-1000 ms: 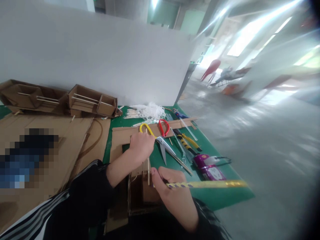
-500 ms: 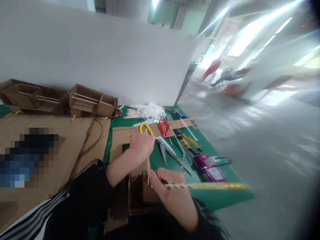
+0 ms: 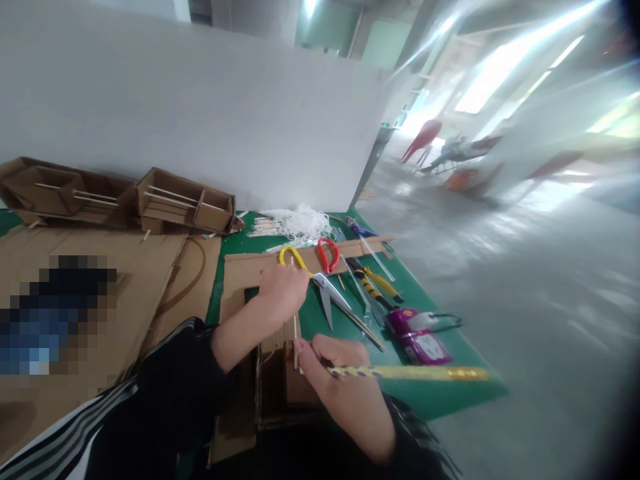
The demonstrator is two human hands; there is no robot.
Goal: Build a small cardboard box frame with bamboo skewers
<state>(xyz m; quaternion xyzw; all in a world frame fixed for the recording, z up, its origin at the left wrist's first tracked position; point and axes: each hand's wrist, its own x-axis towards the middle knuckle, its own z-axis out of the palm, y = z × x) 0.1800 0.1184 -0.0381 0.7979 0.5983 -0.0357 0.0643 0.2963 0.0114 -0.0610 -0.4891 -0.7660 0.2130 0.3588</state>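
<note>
Since a second ago, the right hand [image 3: 345,403] has brought its thumb slightly leftward onto the lower part of the thin wooden stick [image 3: 295,327], and the far end of the yellow pencil [image 3: 413,373] has dipped a little. From where I watch, I see the left hand [image 3: 283,293] closed in a tight fist around that stick, its ends showing above and below the grip. My right fingers hold the pencil close, its shaft running out to the right of them; I cannot make out its tip clearly.

Just below the stick's lower end and left of the right hand, I have a brown cardboard piece [image 3: 301,390]. Right beside the left fist lie scissors [image 3: 324,283] with blades spread, on the green table [image 3: 425,397]. Farther right of that fist I find a yellow-and-black handled tool [image 3: 371,288], and beyond the right hand a purple device [image 3: 405,325].
</note>
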